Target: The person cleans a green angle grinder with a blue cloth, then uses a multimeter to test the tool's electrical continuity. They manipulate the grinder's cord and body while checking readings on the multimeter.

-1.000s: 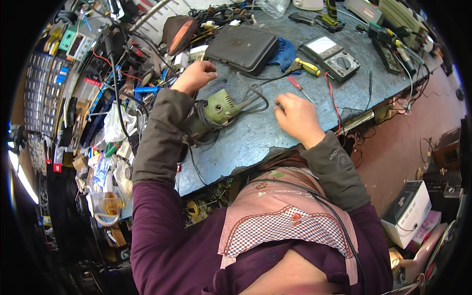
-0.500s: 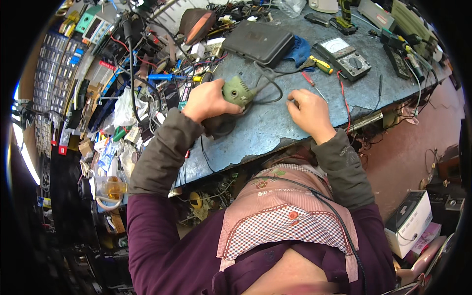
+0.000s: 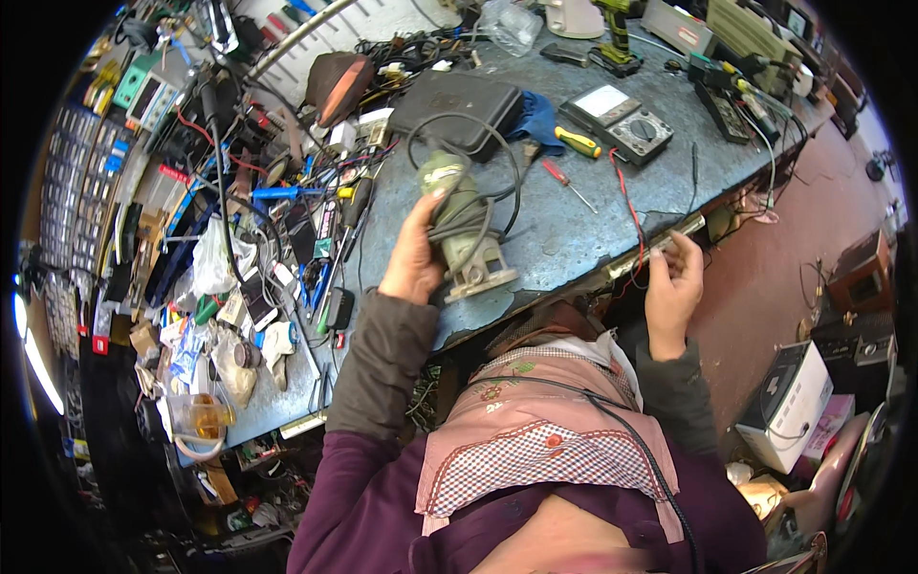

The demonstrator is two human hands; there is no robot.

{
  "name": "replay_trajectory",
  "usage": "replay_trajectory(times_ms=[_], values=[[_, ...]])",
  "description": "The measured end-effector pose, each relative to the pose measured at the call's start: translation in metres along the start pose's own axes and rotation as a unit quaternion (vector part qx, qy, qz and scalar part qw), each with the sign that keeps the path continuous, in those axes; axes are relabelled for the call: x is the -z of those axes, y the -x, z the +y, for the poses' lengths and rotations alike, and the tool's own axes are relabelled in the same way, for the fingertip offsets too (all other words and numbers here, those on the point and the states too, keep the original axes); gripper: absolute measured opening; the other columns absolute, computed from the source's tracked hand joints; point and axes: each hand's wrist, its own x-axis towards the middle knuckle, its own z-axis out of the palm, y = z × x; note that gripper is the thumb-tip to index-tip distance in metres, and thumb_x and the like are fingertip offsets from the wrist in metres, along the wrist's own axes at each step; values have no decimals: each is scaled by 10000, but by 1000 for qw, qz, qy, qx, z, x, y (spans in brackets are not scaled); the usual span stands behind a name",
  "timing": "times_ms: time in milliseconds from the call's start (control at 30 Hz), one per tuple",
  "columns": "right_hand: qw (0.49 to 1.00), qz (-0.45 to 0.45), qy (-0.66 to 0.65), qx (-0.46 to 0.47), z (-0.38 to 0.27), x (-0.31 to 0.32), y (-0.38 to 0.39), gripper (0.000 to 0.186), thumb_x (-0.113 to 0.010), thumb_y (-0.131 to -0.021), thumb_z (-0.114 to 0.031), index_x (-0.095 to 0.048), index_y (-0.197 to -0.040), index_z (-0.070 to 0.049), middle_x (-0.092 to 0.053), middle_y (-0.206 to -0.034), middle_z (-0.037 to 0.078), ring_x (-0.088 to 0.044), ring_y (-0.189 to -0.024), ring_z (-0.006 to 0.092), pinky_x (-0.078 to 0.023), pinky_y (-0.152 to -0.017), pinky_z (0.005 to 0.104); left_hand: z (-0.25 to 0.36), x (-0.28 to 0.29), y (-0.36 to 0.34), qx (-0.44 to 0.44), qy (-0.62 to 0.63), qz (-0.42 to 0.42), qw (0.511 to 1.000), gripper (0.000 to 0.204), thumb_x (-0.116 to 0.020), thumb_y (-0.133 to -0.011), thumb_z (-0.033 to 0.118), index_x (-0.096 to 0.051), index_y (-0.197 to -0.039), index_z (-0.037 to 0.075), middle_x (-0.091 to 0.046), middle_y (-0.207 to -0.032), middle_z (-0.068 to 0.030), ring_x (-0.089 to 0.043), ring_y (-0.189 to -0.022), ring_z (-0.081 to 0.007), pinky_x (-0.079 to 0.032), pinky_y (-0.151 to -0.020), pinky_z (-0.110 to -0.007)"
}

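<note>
My left hand (image 3: 414, 256) is gripping the green trim router (image 3: 464, 212), its cord wrapping around it, above or on the blue workbench (image 3: 564, 249) near the front edge; I cannot tell which. My right hand (image 3: 675, 287) is hovering well apart, fingers loosely curling.

Your power tool (image 3: 465, 212) is faded olive green, wound with a grey cord (image 3: 517, 182). The bench top (image 3: 550, 234) beneath is mottled blue-grey. You wear dark grey-brown cuffs (image 3: 382, 354), a purple top (image 3: 354, 478) and a pink apron (image 3: 469, 421) whose panel (image 3: 535, 469) has a fine check. A screwdriver handle (image 3: 579, 143) is yellow and green; a cloth (image 3: 538, 120), blue; a case (image 3: 454, 100), black.
</note>
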Motion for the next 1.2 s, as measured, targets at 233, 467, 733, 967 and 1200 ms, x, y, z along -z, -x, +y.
replay_trajectory(times_ms=[233, 467, 733, 967, 1200], values=[[975, -99, -103, -170, 20, 0, 25, 473, -732, -1076, -105, -543, -1493, 15, -681, -1172, 88, -649, -967, 127, -558, -823, 287, 8, 7, -7, 81, -199, 27, 976, 590, -726, -1010, 589, -793, -1248, 54, -827, -1082, -93, -796, -892, -219, -640, -732, -363], [979, -123, -90, -133, 14, 8, 3, 128, -713, -1097, -116, -749, -1193, -39, -719, -938, -30, -607, -775, 41, -468, -680, 214, 37, 20, 17, 68, -409, 70, 907, 695, -690, -986, 705, -809, -1020, 21, -677, -750, -45, -599, -599, -160, -460, -578, -307], [990, -138, 29, -18, -5, -11, 0, 346, -772, -1013, -11, -670, -1340, 40, -709, -1008, 15, -615, -852, 76, -535, -765, 260, 21, 38, 21, -2, -342, 58, 938, 610, -635, -1078, 625, -771, -1185, 40, -714, -895, -34, -574, -631, -122, -453, -597, -280], [968, -104, -197, -118, -4, 2, -10, 313, -645, -1035, 56, -674, -1346, 63, -738, -1131, 82, -701, -906, 129, -587, -854, 286, 16, 37, 27, -107, -307, 155, 933, 476, -725, -1091, 463, -746, -1225, 7, -717, -944, -56, -618, -678, -135, -497, -601, -296], [919, -238, -224, -218, -63, 1, -7, 516, -641, -1044, 24, -528, -1547, 2, -683, -1205, 129, -753, -909, 189, -644, -792, 327, 29, -53, 102, -443, -424, 73, 786, 194, -777, -1041, 73, -744, -1209, -18, -723, -980, -50, -651, -837, -113, -523, -741, -267]])
